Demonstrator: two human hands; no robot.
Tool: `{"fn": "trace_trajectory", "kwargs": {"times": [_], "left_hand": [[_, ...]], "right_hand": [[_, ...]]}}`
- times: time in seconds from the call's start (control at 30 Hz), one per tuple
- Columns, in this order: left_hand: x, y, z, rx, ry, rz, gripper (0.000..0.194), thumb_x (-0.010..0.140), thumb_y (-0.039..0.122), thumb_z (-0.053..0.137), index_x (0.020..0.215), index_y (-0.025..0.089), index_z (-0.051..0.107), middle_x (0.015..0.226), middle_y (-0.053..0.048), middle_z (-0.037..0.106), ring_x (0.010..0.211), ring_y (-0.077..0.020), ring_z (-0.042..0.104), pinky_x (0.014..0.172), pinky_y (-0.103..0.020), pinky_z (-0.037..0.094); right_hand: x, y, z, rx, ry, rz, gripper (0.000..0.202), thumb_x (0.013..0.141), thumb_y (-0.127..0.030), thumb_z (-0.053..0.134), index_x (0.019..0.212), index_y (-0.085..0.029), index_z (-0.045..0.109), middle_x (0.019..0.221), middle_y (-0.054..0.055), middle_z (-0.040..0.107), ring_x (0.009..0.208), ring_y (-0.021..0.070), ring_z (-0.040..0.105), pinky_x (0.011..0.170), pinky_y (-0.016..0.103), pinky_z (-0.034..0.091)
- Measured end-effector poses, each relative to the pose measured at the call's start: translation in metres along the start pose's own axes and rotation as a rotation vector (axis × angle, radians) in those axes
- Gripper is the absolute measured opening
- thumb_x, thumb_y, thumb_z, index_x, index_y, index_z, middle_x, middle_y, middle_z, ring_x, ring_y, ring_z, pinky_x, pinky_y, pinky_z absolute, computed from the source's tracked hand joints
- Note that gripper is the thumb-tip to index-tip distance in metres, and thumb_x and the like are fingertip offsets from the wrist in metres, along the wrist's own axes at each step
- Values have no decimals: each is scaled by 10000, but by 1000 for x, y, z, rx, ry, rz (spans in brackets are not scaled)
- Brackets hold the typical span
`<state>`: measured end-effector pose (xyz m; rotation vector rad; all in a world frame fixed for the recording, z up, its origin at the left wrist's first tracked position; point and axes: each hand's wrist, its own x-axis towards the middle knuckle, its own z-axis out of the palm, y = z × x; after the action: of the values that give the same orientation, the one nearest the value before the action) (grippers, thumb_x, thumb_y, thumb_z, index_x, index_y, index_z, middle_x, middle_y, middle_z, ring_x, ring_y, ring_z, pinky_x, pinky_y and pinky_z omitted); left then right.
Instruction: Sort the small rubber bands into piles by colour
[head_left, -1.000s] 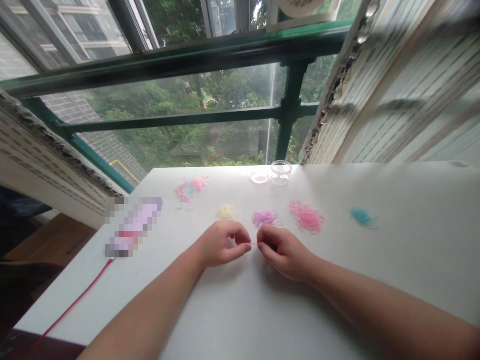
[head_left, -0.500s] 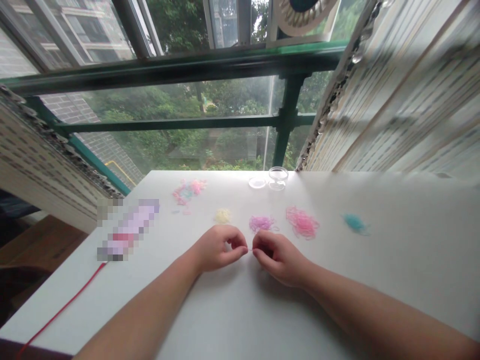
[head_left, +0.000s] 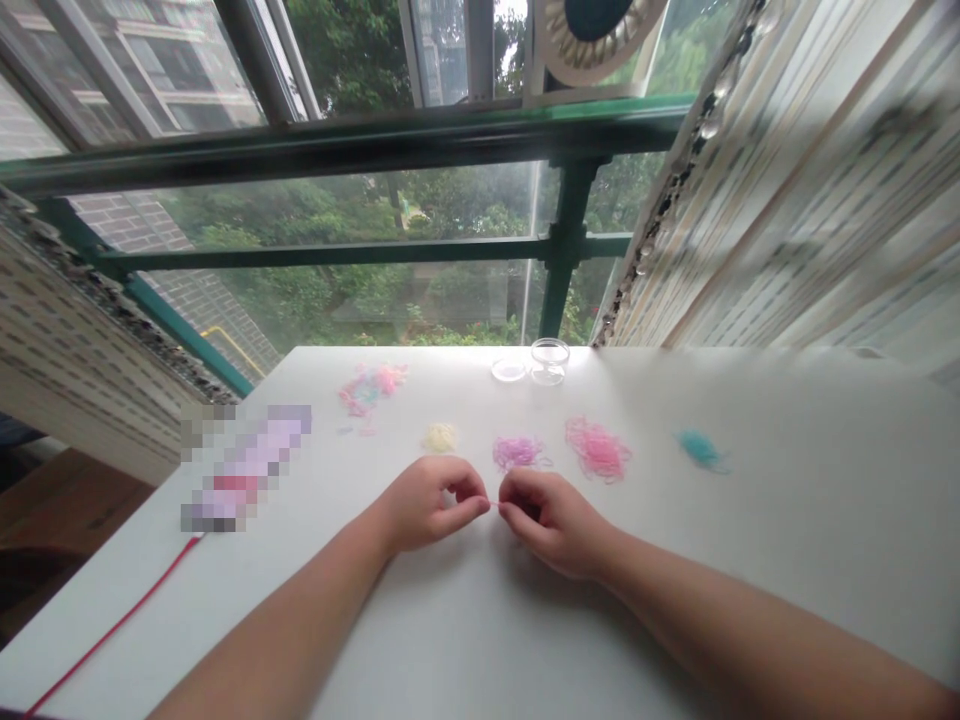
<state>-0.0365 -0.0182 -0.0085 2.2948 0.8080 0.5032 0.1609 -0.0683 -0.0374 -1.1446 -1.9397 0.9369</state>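
Note:
Fingertip to fingertip over the white table, my left hand (head_left: 433, 508) and my right hand (head_left: 556, 522) both pinch a thin pink rubber band (head_left: 493, 504). Only a short piece of it shows in the small gap; the rest is hidden by the fingers. Just beyond the hands lies a pile of purple rubber bands (head_left: 517, 452). A small pale yellow pile (head_left: 439, 437) sits behind my left hand. Past my right hand are a larger pile of pink rubber bands (head_left: 598, 448) and, farther right, a teal pile (head_left: 701, 449).
A mixed heap of pink and teal bands (head_left: 371, 385) lies at the back left. Near the window edge stand a clear round container (head_left: 550, 362) and a clear lid (head_left: 509, 370). A blurred-out purple item (head_left: 251, 470) with a red cord (head_left: 120, 622) rests at the left.
The camera view has shifted slightly, so the table things appear a little left and lower. Both hands keep their pinch, and the pink band between them shows slightly more clearly.

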Motion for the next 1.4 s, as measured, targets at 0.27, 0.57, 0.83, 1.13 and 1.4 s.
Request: {"fn": "trace_trajectory", "kwargs": {"times": [0.27,0.57,0.83,1.13,1.4], "left_hand": [[0,0,1,-5,-1,7,135,796,261,554,777,152,632,710,-23,630,655,-110,555,633,-218,431],[1,1,4,24,10,50,155,795,268,542,746,148,629,691,-24,625,636,-110,539,607,-210,419],[3,-4,6,34,67,104,162,784,271,544,751,142,635,670,-23,623,615,-106,520,595,-210,405],[4,-14,-5,69,133,75,223,794,309,515,741,131,638,643,-20,595,599,-109,494,576,-216,389],[4,-14,-5,68,121,46,230,783,329,518,725,138,633,631,-13,582,588,-111,481,570,-218,377]], "right_hand": [[1,0,0,-35,6,-1,76,781,-158,490,716,-189,467,584,-56,430,531,83,388,509,209,309],[6,2,8,-121,80,-23,55,743,-133,502,714,-179,506,583,-54,457,527,82,391,502,205,299],[6,2,12,-154,100,-62,65,757,-131,490,711,-176,496,562,-63,427,503,71,378,478,183,294],[-17,13,-41,-458,447,4,93,720,-135,492,694,-172,573,598,-21,493,559,109,419,556,226,324],[-24,56,-86,-554,786,260,211,721,-249,478,705,-163,670,632,34,604,597,159,524,592,259,384]]}}
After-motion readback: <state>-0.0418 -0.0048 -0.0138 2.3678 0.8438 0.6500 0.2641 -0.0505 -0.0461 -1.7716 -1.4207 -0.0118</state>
